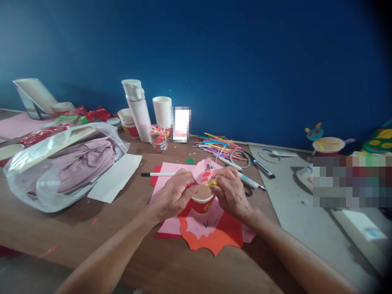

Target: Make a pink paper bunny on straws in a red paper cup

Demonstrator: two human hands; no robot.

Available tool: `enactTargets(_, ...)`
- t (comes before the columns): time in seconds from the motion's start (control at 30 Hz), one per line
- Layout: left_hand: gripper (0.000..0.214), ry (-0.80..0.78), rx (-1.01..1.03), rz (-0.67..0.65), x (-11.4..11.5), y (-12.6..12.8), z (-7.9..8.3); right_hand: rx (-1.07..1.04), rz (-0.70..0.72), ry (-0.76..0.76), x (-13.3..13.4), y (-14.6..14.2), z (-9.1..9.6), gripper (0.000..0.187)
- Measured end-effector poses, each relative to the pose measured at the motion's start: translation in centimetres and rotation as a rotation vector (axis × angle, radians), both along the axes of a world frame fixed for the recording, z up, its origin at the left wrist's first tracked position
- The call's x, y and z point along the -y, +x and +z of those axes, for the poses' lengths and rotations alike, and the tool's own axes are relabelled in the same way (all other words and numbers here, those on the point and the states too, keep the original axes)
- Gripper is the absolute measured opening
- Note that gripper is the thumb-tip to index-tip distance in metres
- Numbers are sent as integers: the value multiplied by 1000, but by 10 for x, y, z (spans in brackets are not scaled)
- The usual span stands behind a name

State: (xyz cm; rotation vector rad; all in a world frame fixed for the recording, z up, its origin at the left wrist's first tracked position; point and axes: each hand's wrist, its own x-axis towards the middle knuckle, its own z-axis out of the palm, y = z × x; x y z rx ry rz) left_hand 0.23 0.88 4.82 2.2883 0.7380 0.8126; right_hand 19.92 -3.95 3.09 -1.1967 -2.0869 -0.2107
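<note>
My left hand (pixel 177 195) is closed in a pinch, with a small magenta piece (pixel 191 185) showing at its fingertips. My right hand (pixel 233 195) pinches a small yellow piece (pixel 210 184). Between the hands, a pink paper cutout (pixel 203 171) with black and orange marks stands above the rim of a red and white paper cup (pixel 202 207). The fingers partly hide the cutout and the cup's sides. Under the cup lie pink paper (pixel 196 228) with black marks and a scalloped orange sheet (pixel 226 237).
Colored sticks (pixel 214 143), a tape roll (pixel 240 159) and pens (pixel 260 165) lie behind my hands. A white flask (pixel 139 116), stacked cups (pixel 162 110) and a small clear jar (pixel 159 141) stand farther back. A plastic bag (pixel 45 192) with cloth sits left; a decorated cup (pixel 327 147) is right.
</note>
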Motion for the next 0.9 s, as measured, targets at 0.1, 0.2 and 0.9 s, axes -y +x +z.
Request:
enactTargets(0.1,24,36,23,16,0,0,-2,-87,41,-72,1,-5,2,20)
enactTargets(0.2,25,-3,47,38,1,0,-3,-233,57,-211,6,-13,9,26)
enactTargets(0.9,26,49,26,28,-1,-6,-1,-230,98,-151,7,-11,10,24)
